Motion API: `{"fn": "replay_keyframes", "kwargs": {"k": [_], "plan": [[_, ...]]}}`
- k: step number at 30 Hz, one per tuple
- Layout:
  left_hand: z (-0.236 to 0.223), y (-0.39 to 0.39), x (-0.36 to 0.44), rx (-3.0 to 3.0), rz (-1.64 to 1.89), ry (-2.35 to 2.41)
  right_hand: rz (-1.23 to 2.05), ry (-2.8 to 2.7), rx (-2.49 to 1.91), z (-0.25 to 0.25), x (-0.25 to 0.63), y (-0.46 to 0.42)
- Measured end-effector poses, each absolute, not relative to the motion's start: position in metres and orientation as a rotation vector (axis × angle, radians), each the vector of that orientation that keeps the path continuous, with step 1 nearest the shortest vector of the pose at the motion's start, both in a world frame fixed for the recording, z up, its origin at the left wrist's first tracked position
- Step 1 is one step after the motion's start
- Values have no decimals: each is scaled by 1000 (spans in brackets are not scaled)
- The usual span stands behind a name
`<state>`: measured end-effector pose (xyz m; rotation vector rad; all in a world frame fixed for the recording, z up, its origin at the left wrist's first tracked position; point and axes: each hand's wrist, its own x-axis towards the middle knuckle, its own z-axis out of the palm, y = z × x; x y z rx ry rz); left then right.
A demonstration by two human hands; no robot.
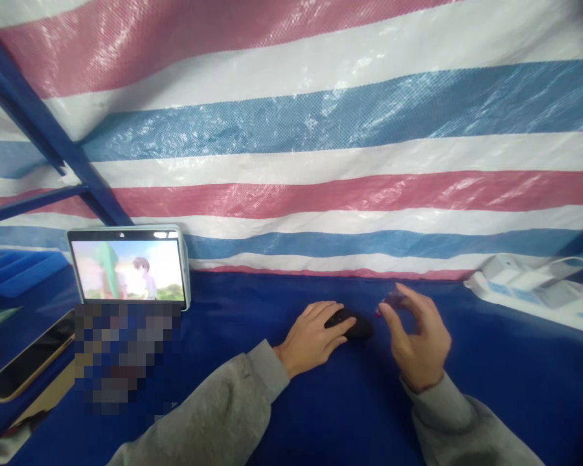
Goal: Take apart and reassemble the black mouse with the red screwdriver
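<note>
My left hand (311, 340) is closed around the near left end of a black computer mouse (360, 325), which lies on the blue tabletop (350, 408). To the right of the mouse, my right hand (422, 340) is raised a little above the table. Between its thumb and forefinger it pinches a small purple, see-through thing (393, 299) with a pinkish end. That thing is blurred and partly behind the fingers, so its kind cannot be made out.
A tablet-like screen (129, 268) playing a cartoon stands at the left. Beyond it are a phone (29, 362) and a blue tray (24, 272). A white power strip (529, 301) with plugs lies at the right. Striped sheeting (320, 129) hangs behind the table.
</note>
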<state>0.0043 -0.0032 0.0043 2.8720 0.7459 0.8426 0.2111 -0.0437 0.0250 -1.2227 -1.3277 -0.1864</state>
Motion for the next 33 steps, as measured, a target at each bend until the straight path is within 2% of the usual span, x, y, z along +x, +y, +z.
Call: {"fn": "replay_keyframes", "kwargs": {"k": [6,11,17,23,28,33], "plan": [[3,-2,4,2880,832,766,39,-1369,-1207,23,211,-45],[1,-2,4,2884,832,775,-164,-1322,-1212,25,211,-43],[2,-2,5,2874,852,772,6,-1388,-1195,22,210,-44],[2,-2,4,2877,845,781,-303,-1387,-1219,29,211,-43],[3,-3,5,2879,830,791,-205,-1598,-1095,33,206,-49],[2,-3,4,2884,839,779,-310,-1401,-1213,37,213,-46]]}}
